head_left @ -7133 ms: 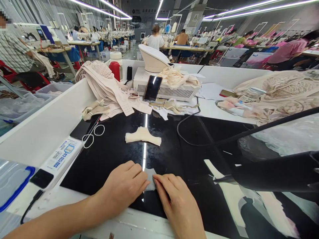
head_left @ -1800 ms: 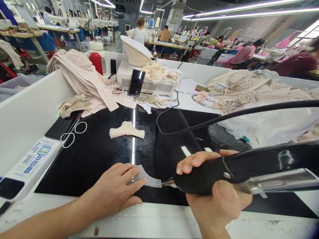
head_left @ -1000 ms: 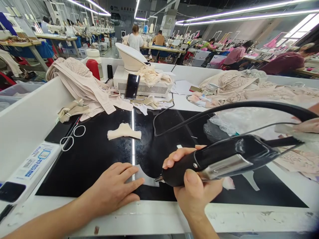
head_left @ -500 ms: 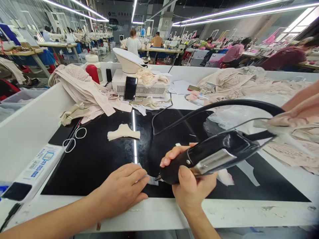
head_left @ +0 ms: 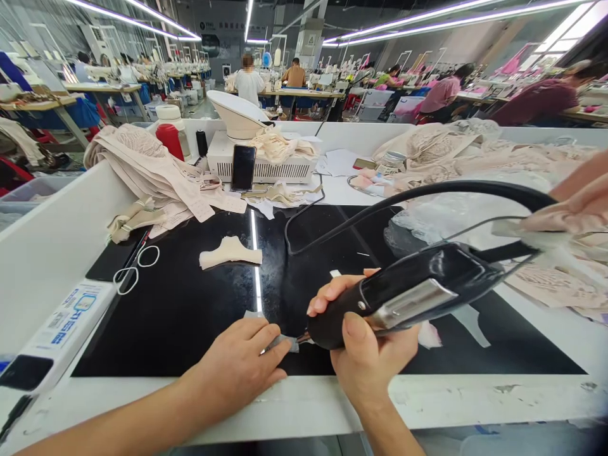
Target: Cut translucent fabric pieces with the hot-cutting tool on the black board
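Note:
My left hand [head_left: 242,361] presses down at the front of the black mat [head_left: 180,329], its fingers close together on a small greyish translucent piece [head_left: 289,344]. My right hand [head_left: 368,354] is wrapped round a black handheld tool [head_left: 413,288] with a metal plate on its side. The tool's narrow tip meets the right end of the greyish piece, close to my left fingertips. Farther back on the mat lies a cream cut piece [head_left: 230,252]. What is under my left fingers is mostly hidden.
A black cable [head_left: 427,189] arches from the tool across the mat. Another person's hand [head_left: 582,206] holds fabric at the right edge. Beige fabric [head_left: 147,168], a phone [head_left: 243,168] and white-handled scissors [head_left: 126,280] lie around the mat.
The view has shifted slightly. My left hand and the tool tip remain at the greyish piece, while the other person's hand appears a little farther right.

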The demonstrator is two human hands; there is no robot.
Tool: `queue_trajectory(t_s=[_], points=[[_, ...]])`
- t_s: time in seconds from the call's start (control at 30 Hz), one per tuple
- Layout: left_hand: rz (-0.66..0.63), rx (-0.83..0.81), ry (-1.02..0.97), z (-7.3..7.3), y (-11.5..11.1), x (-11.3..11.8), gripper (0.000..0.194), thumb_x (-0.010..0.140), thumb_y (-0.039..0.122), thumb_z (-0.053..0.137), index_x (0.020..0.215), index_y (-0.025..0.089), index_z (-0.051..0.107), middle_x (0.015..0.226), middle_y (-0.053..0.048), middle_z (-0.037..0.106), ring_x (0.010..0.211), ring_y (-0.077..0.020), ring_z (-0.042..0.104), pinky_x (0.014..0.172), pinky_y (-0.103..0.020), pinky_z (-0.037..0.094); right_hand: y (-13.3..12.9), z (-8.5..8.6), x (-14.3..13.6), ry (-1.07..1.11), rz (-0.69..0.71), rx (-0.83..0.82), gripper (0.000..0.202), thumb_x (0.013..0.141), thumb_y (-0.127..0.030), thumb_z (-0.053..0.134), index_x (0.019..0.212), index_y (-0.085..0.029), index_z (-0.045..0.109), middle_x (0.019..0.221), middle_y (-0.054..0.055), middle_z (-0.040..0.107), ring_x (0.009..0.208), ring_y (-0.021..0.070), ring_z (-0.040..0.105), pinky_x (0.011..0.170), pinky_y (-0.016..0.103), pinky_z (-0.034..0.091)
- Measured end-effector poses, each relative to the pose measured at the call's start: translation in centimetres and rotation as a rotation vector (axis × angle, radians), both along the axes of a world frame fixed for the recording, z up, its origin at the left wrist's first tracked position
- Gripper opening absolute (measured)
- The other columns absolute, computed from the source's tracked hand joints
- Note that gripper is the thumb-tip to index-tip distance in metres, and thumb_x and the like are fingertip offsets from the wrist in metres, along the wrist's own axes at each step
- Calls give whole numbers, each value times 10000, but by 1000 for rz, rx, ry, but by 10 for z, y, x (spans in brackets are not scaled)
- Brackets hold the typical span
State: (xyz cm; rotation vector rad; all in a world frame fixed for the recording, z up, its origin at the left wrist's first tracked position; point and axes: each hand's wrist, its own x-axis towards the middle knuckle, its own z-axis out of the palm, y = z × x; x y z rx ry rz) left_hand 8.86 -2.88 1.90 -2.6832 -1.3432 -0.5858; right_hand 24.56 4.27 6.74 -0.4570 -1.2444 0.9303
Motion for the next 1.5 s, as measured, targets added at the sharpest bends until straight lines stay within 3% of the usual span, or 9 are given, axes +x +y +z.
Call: queue_trajectory(t_s=[0.67,0.87,1.23,1.37,1.5], points=[[5,13,-7,-3,-5,1,318,957,366,679,1221,202,614,1186,-91,662,1066,-270,633,894,-408,577,1,2,3,-25,-39,17,275,922,-233,689,1171,-269,579,852,-27,659,616,132,629,531,302,561],[10,16,-6,-3,-5,1,302,962,362,670,1220,214,614,1194,-84,656,1064,-267,632,890,-404,578,-6,5,6,9,-23,-33,319,890,-310,727,1172,-272,581,848,-28,653,619,145,628,524,313,561],[3,-19,-21,-2,-4,0,304,941,336,693,1208,206,625,1172,-93,667,1044,-286,654,889,-440,600,-9,5,6,-21,-7,-54,286,889,-304,729,1138,-274,590,833,-26,646,610,147,627,519,311,556],[-44,-53,-83,5,-5,-6,234,993,294,613,1207,199,631,1236,-87,662,1114,-262,642,1008,-454,559,-8,15,9,-1,6,-88,358,846,-342,784,1154,-281,612,844,-18,650,628,149,630,547,315,565],[-10,-95,-141,16,-10,-28,267,1049,271,507,1284,177,590,1307,-91,642,1223,-233,596,1125,-458,477,-10,25,6,-41,93,-125,412,813,-365,823,1165,-280,626,843,-4,647,658,158,632,574,323,566]])
